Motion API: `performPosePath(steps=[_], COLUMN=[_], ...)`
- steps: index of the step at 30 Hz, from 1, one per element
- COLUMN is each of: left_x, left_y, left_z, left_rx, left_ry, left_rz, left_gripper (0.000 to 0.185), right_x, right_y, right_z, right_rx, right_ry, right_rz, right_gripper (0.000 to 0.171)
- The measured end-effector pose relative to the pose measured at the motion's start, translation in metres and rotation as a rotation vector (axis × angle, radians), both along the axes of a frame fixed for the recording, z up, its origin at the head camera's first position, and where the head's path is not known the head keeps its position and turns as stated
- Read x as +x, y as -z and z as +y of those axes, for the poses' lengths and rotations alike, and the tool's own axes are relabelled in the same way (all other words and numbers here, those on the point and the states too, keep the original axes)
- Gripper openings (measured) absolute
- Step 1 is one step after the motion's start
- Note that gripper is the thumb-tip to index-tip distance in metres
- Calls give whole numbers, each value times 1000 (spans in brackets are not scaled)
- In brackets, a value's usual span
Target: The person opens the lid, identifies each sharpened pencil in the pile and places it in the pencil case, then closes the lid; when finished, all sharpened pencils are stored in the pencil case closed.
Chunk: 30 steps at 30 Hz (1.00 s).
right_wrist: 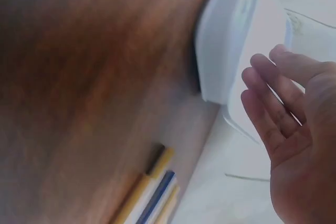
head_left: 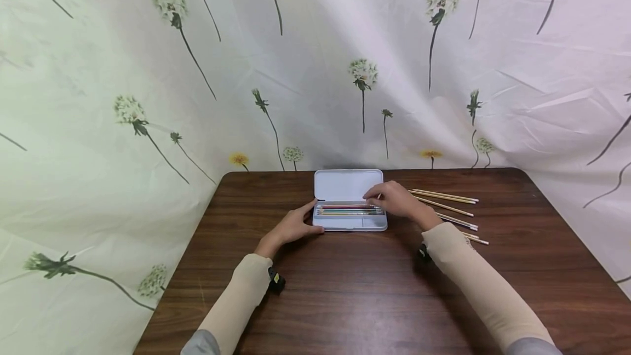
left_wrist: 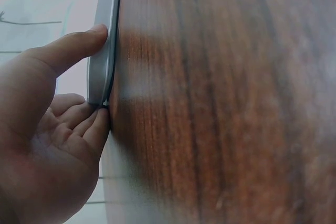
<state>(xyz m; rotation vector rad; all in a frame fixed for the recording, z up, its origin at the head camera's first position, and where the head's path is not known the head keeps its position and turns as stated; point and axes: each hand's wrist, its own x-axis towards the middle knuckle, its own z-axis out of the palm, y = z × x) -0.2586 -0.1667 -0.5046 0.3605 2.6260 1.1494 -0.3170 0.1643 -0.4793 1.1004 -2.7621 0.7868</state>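
A white pencil case point(head_left: 350, 223) lies with its lid point(head_left: 340, 185) raised at the back. Several colored pencils point(head_left: 345, 209) lie side by side in its long compartment. My left hand point(head_left: 292, 225) holds the case's left end, thumb at the front corner and fingers around the end. The left wrist view shows that thumb point(left_wrist: 79, 48) pressed on the case's side wall. Above the right end of the case is my right hand point(head_left: 394, 199), its fingers loosely bent. In the right wrist view nothing shows between those fingers point(right_wrist: 268, 124).
Several loose pencils point(head_left: 448, 208) lie on the brown wooden table point(head_left: 355, 289) to the right of the case, partly under the right forearm. A white cloth with a dandelion print point(head_left: 305, 81) hangs behind the table's back edge.
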Motion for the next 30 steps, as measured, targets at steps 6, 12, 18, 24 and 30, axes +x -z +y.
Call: performPosePath(steps=[6,12,18,24,30], left_x=[0,0,1,1,0], left_y=[1,1,0,0,2], left_z=[0,0,0,1,0], left_rx=[5,6,10,16,19], left_ry=[3,4,2,-4,0], left_rz=[0,0,3,4,11], left_gripper=[94,94,94,94,94], right_x=[-1,1,1,2,6], right_y=[-17,-39,-52,-56,-51], right_z=[20,48,86,124,163], right_rx=[-73,-112,-117,-139,-166], right_ry=[14,91,175,257,369], right_rz=[6,-18,-15,-18,-47], right_gripper=[16,17,17,20,24])
